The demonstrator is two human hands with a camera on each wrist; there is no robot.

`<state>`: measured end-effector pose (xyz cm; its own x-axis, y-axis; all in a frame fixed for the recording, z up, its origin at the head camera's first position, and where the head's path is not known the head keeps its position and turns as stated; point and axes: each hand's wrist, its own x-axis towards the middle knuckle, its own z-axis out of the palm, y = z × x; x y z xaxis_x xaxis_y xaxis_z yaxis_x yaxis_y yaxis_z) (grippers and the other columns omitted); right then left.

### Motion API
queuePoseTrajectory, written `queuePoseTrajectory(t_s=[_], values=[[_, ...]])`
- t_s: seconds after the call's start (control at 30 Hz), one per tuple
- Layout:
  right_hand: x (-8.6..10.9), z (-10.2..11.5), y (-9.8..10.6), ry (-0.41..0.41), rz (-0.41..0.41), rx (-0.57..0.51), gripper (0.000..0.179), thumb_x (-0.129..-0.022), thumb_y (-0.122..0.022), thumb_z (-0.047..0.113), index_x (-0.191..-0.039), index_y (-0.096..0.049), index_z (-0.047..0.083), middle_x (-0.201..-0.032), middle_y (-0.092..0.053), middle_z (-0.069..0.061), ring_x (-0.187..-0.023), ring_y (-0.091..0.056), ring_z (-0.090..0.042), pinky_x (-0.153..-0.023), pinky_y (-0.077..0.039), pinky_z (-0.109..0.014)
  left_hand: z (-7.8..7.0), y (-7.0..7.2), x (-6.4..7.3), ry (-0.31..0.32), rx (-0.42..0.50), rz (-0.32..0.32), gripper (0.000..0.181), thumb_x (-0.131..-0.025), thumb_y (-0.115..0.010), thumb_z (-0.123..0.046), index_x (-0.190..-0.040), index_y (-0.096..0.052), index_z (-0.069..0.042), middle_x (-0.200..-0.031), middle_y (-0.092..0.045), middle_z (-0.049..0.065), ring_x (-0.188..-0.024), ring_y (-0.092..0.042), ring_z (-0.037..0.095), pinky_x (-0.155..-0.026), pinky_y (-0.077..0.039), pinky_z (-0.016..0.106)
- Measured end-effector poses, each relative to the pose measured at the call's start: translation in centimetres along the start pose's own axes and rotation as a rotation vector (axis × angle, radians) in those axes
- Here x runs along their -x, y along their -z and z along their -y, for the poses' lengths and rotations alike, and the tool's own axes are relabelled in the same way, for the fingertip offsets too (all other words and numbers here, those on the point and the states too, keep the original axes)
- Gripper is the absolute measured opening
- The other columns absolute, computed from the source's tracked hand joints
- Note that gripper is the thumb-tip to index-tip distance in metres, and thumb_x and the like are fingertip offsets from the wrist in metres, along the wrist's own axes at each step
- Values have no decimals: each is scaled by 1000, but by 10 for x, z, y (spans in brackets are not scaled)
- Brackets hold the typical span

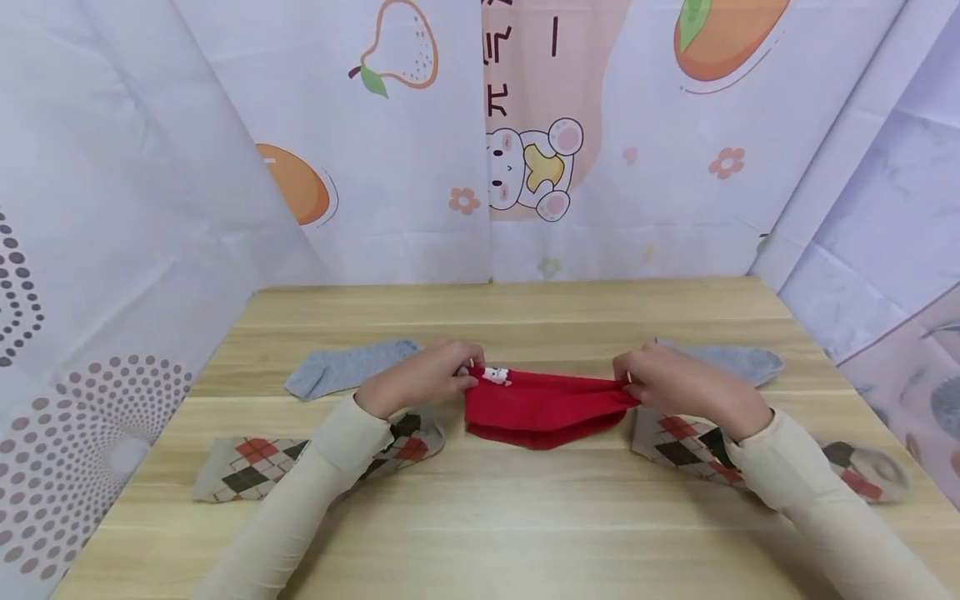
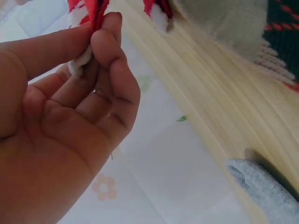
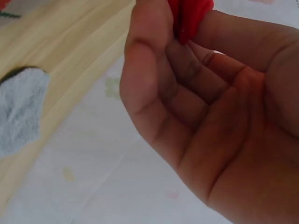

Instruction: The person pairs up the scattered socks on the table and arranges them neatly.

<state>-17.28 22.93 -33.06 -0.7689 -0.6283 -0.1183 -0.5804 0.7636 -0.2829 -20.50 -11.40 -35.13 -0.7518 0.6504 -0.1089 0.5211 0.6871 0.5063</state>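
Note:
A red sock with a small white figure near one end is stretched sideways between my hands, its lower part sagging above the wood table. My left hand pinches its left end between thumb and fingers; in the left wrist view white fuzzy bits show on the red cloth. The right end is pinched by my right hand, where a bunched red fold sticks out between thumb and forefinger in the right wrist view.
Grey socks lie farther back, one at left and one at right. Nearer, an argyle sock lies under the left forearm and another argyle sock under the right. A printed curtain hangs behind the table.

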Motion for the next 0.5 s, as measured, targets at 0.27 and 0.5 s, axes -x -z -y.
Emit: queuePoseTrajectory(t_s=[0.27, 0.5], values=[[-5, 0, -8, -20, 39, 21, 19, -87, -62, -6, -84, -63, 13, -72, -58, 6, -63, -50, -10, -58, -44, -27, 2, -10, -8, -36, -139, -29, 13, -93, -68, -4, -105, -67, -5, -96, -68, 2, -79, -59, 11, -71, -52, 23], [-3, 9, -5, -55, 29, -24, 12, -90, -67, 1, -101, -65, 7, -73, -58, 5, -59, -48, -9, -56, -43, -26, -13, -15, 0, -27, -392, -135, 41, -89, -72, -9, -127, -57, -9, -112, -62, 8, -100, -58, 22, -84, -49, 37]])
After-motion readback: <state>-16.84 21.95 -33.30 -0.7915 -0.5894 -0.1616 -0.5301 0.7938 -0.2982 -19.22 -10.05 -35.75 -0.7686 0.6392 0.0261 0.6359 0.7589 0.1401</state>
